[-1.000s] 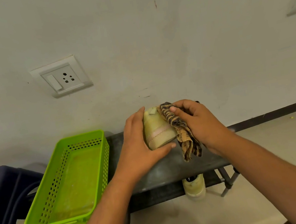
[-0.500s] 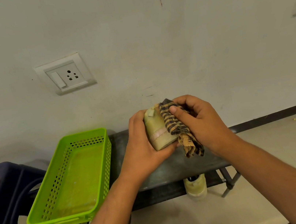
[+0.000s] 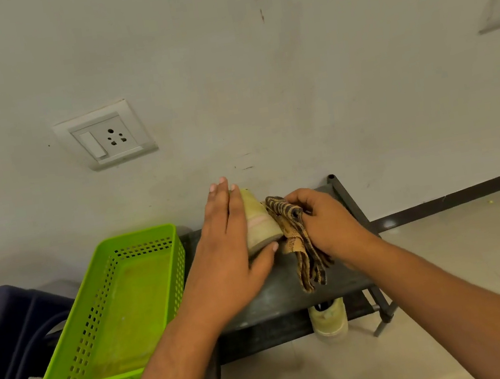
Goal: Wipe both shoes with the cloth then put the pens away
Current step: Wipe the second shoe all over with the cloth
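Note:
A pale yellow shoe (image 3: 259, 223) stands on the dark metal rack (image 3: 284, 294), with its sole end toward me. My left hand (image 3: 229, 254) holds the shoe, fingers stretched along its left side and thumb hooked round its lower front. My right hand (image 3: 325, 223) grips a brown and black striped cloth (image 3: 301, 246) and presses it against the shoe's right side, with the cloth's loose end hanging onto the rack top. The second pale shoe (image 3: 328, 320) sits on the rack's lower shelf. No pens are in view.
A bright green perforated basket (image 3: 113, 307) sits left of the rack with nothing visible inside. A dark blue plastic seat (image 3: 7, 336) is at the far left. The wall with a socket plate (image 3: 104, 134) is right behind the rack. Tiled floor (image 3: 445, 244) lies to the right.
The cloth has slid from the shoe's top down its right side. My left fingers have straightened along the shoe. Shoe and hands sit a little lower, at the rack top.

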